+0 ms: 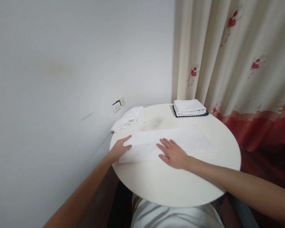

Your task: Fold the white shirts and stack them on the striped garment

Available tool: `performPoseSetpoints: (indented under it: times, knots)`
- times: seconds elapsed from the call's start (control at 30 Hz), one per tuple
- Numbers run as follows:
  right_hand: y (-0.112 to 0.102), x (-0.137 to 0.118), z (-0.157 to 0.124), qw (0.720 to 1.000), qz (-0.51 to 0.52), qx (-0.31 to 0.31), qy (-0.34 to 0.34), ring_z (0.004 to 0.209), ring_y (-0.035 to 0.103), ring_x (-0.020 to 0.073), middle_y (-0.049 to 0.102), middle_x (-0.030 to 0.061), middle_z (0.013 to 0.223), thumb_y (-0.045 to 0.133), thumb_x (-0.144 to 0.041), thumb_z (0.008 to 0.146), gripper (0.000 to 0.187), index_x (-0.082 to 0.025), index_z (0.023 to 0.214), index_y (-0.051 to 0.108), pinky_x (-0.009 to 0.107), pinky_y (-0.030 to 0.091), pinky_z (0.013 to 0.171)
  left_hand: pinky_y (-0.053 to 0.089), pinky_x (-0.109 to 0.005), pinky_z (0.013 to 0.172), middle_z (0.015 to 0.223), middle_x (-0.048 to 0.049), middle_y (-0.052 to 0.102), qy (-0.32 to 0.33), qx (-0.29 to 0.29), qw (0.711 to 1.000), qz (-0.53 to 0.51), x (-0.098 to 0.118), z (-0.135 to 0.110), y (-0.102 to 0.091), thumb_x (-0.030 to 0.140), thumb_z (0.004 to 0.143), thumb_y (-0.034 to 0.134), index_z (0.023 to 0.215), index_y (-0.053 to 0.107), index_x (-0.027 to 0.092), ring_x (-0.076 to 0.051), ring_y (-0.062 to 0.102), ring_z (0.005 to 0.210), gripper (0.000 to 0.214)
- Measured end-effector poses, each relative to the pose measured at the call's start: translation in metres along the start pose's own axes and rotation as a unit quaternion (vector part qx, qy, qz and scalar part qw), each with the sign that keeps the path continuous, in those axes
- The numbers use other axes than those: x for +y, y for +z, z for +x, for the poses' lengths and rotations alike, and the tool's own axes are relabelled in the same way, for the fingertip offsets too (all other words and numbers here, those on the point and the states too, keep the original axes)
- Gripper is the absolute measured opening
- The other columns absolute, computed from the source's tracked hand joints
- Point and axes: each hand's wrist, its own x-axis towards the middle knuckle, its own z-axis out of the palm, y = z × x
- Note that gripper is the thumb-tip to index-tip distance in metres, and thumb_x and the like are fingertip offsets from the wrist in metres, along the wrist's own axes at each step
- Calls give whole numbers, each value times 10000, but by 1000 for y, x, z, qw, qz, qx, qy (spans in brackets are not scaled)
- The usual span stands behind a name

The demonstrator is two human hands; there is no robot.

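Note:
A white cloth [147, 148], folded into a long flat strip, lies across the round table. At its left end is my left hand [120, 148], with thumb and forefinger apart over the cloth's edge; its other fingers are hard to see. My right hand [173, 155] rests flat on the cloth near the middle of its front edge, fingers spread.
The white round table [171, 186] stands close to the wall [85, 63]. A crumpled white cloth [131, 117] lies at its back left. At the back right, folded white cloths [189, 107] sit on a dark mat with a dashed edge [192, 116]. A curtain [228, 63] hangs beyond.

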Motion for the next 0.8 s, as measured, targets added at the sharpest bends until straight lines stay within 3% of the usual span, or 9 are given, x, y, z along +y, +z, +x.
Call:
performPoseSetpoints:
  times: [0.23,0.43,0.53,0.67,0.8]
  knots:
    - [6,-23,9,1000,15,-10,11,1523,159,368,223,197,1642,319,-539,1018,684,-138,1572,344,566,142,1206,379,-394,1148,1411,-106,597,-26,-2,998,51,-3,6,-12,297,738,701,1353,636,163,-305,538,1338,633]
    - [6,-23,11,999,31,-2,14,1525,175,340,237,178,1640,345,-513,1016,664,-136,1563,361,542,143,1213,372,-387,1155,1439,-137,564,-32,5,997,70,8,5,-18,281,745,685,1377,606,119,-297,526,1350,657]
    - [8,-23,12,999,46,7,20,1521,200,325,269,196,1626,339,-496,1017,676,-79,1549,367,512,153,1219,351,-365,1167,1467,-134,533,-11,-2,997,79,30,12,-35,254,773,636,1419,562,100,-274,521,1358,667]
    - [10,-22,14,994,99,39,17,1494,276,324,347,215,1590,377,-470,1004,642,-56,1490,448,497,184,1209,404,-345,1124,1482,-115,521,19,-23,997,67,78,24,-63,236,770,619,1441,541,121,-268,567,1313,685]
    - [1,-13,21,959,272,74,33,1236,578,292,687,135,1267,383,-466,994,468,-155,1134,703,426,399,1063,502,-294,995,1467,-115,544,42,-73,996,31,137,36,-70,197,745,601,1440,542,136,-249,644,1213,700]
